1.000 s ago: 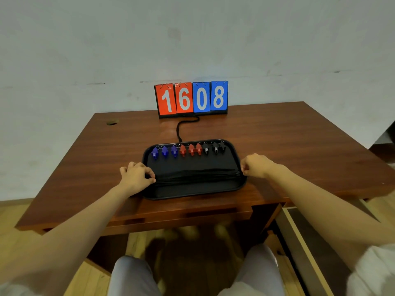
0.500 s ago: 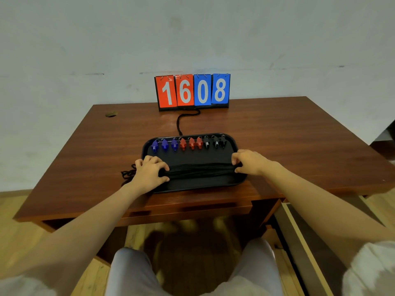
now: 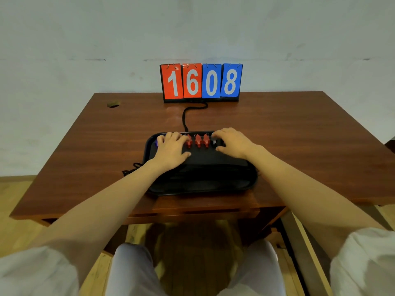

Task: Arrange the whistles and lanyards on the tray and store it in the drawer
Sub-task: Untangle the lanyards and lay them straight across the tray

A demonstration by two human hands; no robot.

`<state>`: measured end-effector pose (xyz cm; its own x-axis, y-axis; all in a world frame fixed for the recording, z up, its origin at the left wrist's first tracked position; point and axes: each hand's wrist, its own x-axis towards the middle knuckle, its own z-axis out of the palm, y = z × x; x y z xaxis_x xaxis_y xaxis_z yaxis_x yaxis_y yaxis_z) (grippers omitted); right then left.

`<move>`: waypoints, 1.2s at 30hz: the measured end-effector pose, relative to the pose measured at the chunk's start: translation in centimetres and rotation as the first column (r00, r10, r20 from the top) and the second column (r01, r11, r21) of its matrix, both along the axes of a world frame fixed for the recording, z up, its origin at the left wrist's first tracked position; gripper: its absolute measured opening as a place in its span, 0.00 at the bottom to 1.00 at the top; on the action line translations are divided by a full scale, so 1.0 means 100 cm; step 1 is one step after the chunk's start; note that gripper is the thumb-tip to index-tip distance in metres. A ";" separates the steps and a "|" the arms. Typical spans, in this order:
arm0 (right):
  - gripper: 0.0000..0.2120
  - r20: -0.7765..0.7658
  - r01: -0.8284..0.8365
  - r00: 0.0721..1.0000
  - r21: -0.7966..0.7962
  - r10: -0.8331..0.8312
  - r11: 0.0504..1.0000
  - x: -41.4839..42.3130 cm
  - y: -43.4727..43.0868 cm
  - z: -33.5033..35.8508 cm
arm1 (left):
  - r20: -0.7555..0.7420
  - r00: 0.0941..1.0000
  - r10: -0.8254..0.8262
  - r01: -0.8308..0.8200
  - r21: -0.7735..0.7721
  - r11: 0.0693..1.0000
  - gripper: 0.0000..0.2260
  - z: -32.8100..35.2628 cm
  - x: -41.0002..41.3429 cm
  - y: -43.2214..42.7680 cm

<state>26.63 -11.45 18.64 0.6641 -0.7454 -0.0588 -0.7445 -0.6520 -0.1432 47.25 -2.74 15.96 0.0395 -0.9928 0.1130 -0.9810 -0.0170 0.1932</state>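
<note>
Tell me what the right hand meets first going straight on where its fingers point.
Likely the black whistle just ahead of the right hand, then the tray's far rim; depth is unclear.

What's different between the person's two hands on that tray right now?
The left hand nearly hides the blue whistles; the right hand covers most of the black whistles. The left hand lies flatter, the right hand more arched. Both rest palm down at the far end of the tray, flanking three red whistles.
</note>
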 end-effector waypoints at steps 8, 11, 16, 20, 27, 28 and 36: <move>0.26 -0.019 0.067 0.998 0.035 -0.067 0.997 0.059 -0.087 0.012 | 0.017 0.987 0.159 -0.160 0.059 0.985 0.19 0.023 0.031 -0.095; 0.26 -0.040 0.088 0.996 0.069 -0.085 0.994 0.076 -0.123 0.009 | 0.026 0.989 0.147 -0.149 0.120 0.982 0.17 0.017 0.050 -0.128; 0.30 -0.085 0.093 0.993 0.124 -0.083 0.988 0.104 -0.169 -0.012 | -0.070 0.987 0.147 -0.129 0.213 0.968 0.16 -0.002 0.064 -0.168; 0.31 -0.108 0.081 0.992 0.189 -0.062 0.979 0.125 -0.185 -0.030 | -0.166 0.965 0.204 -0.160 0.244 0.956 0.22 -0.023 0.058 -0.184; 0.38 -0.121 0.123 0.988 0.224 -0.098 0.967 0.141 -0.202 -0.048 | -0.053 0.965 0.256 -0.240 0.207 0.948 0.13 -0.035 0.073 -0.193; 0.38 -0.119 0.140 0.986 0.233 -0.115 0.962 0.141 -0.203 -0.050 | -0.036 0.968 0.248 -0.235 0.206 0.950 0.12 -0.035 0.078 -0.191; 0.19 -0.190 0.185 0.964 -0.027 -0.187 0.982 0.117 -0.186 -0.056 | 0.177 0.955 0.237 -0.274 0.221 0.936 0.11 -0.032 0.109 -0.162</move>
<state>38.36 -30.03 13.07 0.4905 -0.8559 -0.1640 -0.8659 -0.4998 0.0188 58.15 -18.95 12.81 0.2965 -0.9494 -0.1040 -0.9543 -0.2988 0.0075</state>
